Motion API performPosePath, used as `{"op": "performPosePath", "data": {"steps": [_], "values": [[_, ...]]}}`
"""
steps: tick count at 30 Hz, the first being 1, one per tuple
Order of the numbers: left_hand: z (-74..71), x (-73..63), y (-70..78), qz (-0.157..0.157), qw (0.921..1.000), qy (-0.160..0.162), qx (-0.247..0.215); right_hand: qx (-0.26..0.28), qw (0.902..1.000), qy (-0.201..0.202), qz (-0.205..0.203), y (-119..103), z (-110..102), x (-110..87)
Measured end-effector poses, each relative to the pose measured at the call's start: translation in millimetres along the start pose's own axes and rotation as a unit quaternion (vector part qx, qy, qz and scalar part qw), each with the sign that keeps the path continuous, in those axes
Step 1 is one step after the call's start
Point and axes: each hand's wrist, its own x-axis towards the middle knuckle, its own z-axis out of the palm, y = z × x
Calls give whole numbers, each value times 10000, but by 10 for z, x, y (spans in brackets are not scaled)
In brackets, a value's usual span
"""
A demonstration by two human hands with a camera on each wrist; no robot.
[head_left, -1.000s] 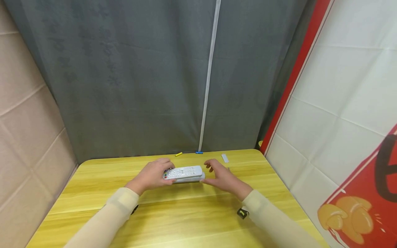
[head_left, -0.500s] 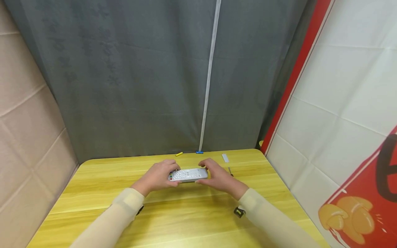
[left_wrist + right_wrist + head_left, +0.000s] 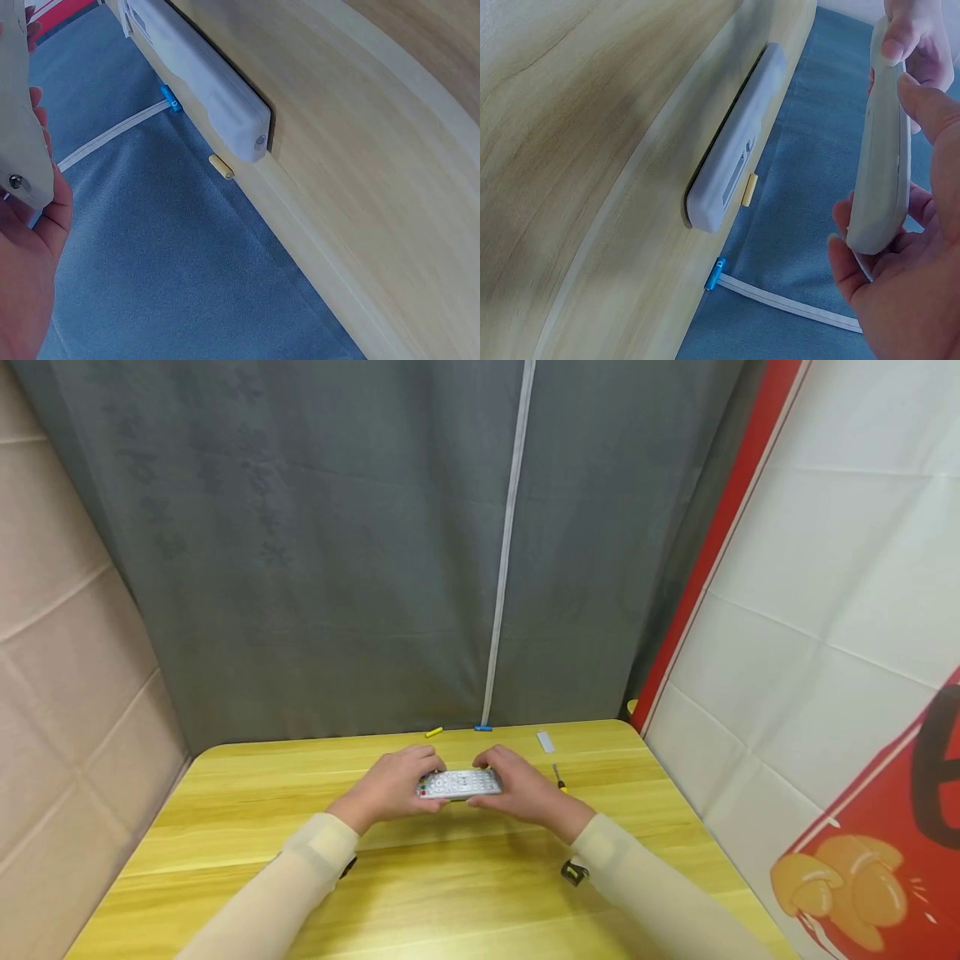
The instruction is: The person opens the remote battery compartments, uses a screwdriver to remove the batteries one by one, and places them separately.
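Both hands hold a light grey remote control (image 3: 459, 783) between them, buttons upward, above the table. My left hand (image 3: 393, 783) grips its left end. At the other end, my right hand (image 3: 520, 785) has thumb and fingers curled round the body, seen closer in the right wrist view. Beneath it a second remote control (image 3: 733, 150) lies on the table with a recessed compartment showing; in the head view the held one hides nearly all of it. A screw (image 3: 16, 181) shows on the held remote in the left wrist view.
Near the back edge lie a yellow battery-like cylinder (image 3: 434, 732) and a blue one (image 3: 483, 728). A flat pale cover-like piece (image 3: 545, 742) lies back right. Beside my right hand is a small screwdriver (image 3: 559, 779). A grey curtain (image 3: 337, 568) hangs behind the wooden table (image 3: 450, 893).
My left hand has brought the remote control slightly to the right and levelled it over the other one. My right hand, open and apart earlier, has closed round its right end.
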Motion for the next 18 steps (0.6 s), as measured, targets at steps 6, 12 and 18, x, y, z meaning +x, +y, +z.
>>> {"op": "performPosePath", "data": {"steps": [6, 12, 18], "values": [[28, 33, 41, 43, 10000, 3, -74, 8, 10000, -50, -18, -26, -8, -2], [52, 70, 55, 122, 9999, 11, 0, 76, 9999, -114, 95, -22, -20, -11], [37, 93, 65, 190, 9998, 7, 1, 24, 10000, -85, -16, 7, -16, -9]]}}
